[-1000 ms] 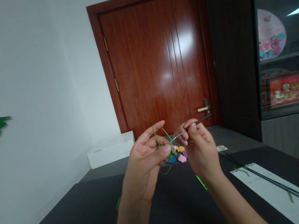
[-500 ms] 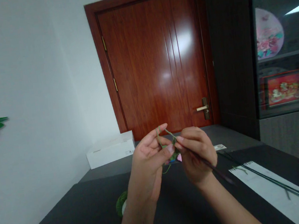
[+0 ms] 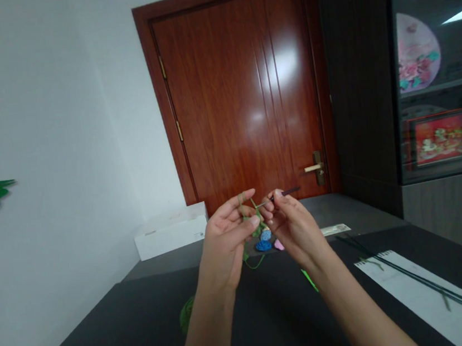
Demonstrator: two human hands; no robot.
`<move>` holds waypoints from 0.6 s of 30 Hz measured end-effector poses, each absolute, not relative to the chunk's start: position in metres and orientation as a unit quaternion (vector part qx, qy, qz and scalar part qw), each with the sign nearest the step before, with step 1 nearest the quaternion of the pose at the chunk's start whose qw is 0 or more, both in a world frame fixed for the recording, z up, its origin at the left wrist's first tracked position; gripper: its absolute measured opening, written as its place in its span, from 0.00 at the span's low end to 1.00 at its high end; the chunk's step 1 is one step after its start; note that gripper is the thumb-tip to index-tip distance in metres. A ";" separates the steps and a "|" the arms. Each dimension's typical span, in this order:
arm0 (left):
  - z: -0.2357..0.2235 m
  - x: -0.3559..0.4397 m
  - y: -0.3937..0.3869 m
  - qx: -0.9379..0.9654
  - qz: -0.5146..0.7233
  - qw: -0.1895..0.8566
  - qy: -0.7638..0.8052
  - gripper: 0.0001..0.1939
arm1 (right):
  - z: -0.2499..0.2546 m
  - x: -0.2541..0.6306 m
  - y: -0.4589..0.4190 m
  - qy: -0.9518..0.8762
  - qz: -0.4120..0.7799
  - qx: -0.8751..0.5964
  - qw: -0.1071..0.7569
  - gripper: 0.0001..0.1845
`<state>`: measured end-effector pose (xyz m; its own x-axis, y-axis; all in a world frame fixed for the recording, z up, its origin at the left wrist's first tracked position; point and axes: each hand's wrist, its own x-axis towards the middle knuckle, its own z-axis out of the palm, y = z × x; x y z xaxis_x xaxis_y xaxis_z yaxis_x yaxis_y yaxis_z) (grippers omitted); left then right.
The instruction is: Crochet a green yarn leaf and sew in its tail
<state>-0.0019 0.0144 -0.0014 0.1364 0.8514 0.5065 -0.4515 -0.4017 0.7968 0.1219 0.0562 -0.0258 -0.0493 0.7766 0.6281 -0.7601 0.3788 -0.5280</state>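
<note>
Green yarn loops over the raised index finger of my left hand, whose thumb and other fingers pinch a small green crocheted piece. My right hand grips a crochet hook with a dark handle between thumb and fingers. The hook's thin metal tip points left and meets the yarn just above the piece. A strand of yarn hangs below my left hand. Partly behind my left forearm, a ball of green yarn lies on the dark table.
Beyond my hands lie a blue crocheted piece and a pink one. A bright green tool shows beside my right forearm. Dark green stems cross a white notepad at right. A white box stands at the back left.
My right hand has turned, so the hook's handle now points up and right instead of down toward me. The blue piece and bright green tool have come into view.
</note>
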 end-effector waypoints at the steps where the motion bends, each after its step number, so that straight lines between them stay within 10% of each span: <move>1: -0.001 -0.001 0.014 0.550 0.643 0.498 0.191 0.24 | -0.026 0.120 0.056 -0.464 0.552 -0.017 0.692 0.18; 18: -0.001 0.003 0.011 0.540 0.681 0.439 0.227 0.19 | -0.028 0.117 0.055 -0.482 0.388 -0.040 0.784 0.12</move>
